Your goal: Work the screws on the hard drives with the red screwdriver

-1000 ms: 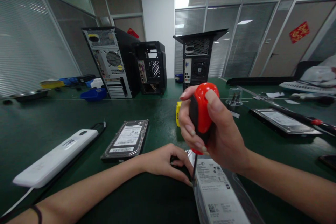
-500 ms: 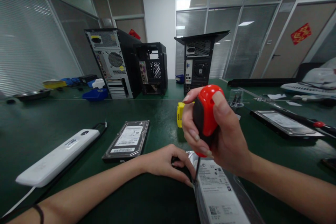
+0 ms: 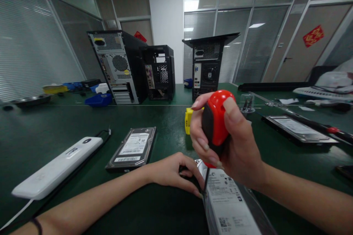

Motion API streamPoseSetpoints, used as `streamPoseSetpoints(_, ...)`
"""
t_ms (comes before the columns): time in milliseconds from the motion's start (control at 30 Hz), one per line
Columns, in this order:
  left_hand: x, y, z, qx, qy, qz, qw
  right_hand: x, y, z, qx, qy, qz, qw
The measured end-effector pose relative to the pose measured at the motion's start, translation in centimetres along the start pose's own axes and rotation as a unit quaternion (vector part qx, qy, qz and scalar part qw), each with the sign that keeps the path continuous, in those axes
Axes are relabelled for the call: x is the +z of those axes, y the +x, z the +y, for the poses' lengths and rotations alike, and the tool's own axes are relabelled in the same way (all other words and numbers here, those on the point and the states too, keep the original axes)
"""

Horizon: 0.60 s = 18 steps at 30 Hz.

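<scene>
My right hand [image 3: 234,147] grips the red and black handle of a screwdriver [image 3: 215,121], held upright. Its thin shaft runs down to the left edge of a hard drive [image 3: 228,205] with a white label, lying in front of me on the green table [image 3: 68,125]. My left hand [image 3: 173,170] rests on the table at the drive's far left corner, with its fingertips curled against the drive beside the screwdriver tip. The tip itself is hidden between my fingers and the drive.
A second hard drive [image 3: 132,147] lies left of centre and a third [image 3: 299,128] at the right. A white flat device [image 3: 56,170] with a cable lies at the left. Three computer cases [image 3: 118,66] [image 3: 160,71] [image 3: 208,64] stand at the back. A yellow object [image 3: 188,120] sits behind my right hand.
The view has shifted slightly. My right hand has turned a little on the screwdriver handle; my left hand stays at the drive's corner.
</scene>
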<state>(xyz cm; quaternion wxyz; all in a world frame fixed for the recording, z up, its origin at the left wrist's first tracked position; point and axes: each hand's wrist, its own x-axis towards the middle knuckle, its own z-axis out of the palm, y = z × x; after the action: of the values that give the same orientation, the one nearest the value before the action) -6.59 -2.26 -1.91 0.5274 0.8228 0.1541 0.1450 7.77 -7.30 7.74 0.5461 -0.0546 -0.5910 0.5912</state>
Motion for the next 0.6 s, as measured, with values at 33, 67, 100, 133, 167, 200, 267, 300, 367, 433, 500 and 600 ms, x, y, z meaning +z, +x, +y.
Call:
streamPoseSetpoints(33,0.02,0.01,0.06,0.003,0.0,0.002,1.0,0.0,0.01,0.0,0.001,0.002,0.001,1.0)
streamPoseSetpoints(67,0.04,0.01,0.09,0.004,-0.002,0.004,1.0,-0.02,0.01,-0.01,0.0,0.004,0.002,1.0)
streamPoseSetpoints(100,0.06,0.01,0.1,0.004,-0.003,0.005,1.0,-0.04,0.01,-0.02,0.0,0.006,0.003,1.0)
streamPoseSetpoints(133,0.08,0.01,0.09,0.004,-0.005,0.005,1.0,-0.06,0.01,-0.04,0.001,0.008,0.003,1.0)
streamPoseSetpoints(167,0.09,0.0,0.07,0.004,-0.004,0.005,1.0,-0.08,-0.01,-0.06,0.002,0.008,0.003,1.0)
streamPoseSetpoints(200,0.1,0.0,0.04,0.003,-0.003,0.004,1.0,-0.09,-0.02,-0.08,0.002,0.008,0.002,1.0)
streamPoseSetpoints(267,0.08,0.0,0.0,-0.001,0.002,0.002,1.0,-0.09,-0.05,-0.12,0.003,0.007,0.0,1.0)
streamPoseSetpoints(300,0.07,0.0,0.01,-0.005,0.004,0.001,1.0,-0.07,-0.05,-0.13,0.005,0.005,0.0,1.0)
streamPoseSetpoints(367,0.03,0.02,0.08,-0.013,0.006,0.0,1.0,-0.04,-0.05,-0.12,0.008,-0.001,0.0,1.0)
streamPoseSetpoints(433,0.01,0.05,0.21,-0.018,0.004,0.002,1.0,-0.02,-0.03,-0.07,0.01,-0.007,0.003,1.0)
streamPoseSetpoints(500,0.02,0.09,0.37,-0.019,-0.001,0.004,1.0,0.0,-0.02,-0.03,0.008,-0.009,0.003,1.0)
streamPoseSetpoints(600,0.06,0.12,0.56,-0.012,-0.01,0.008,1.0,0.04,-0.07,0.01,0.005,-0.007,0.0,1.0)
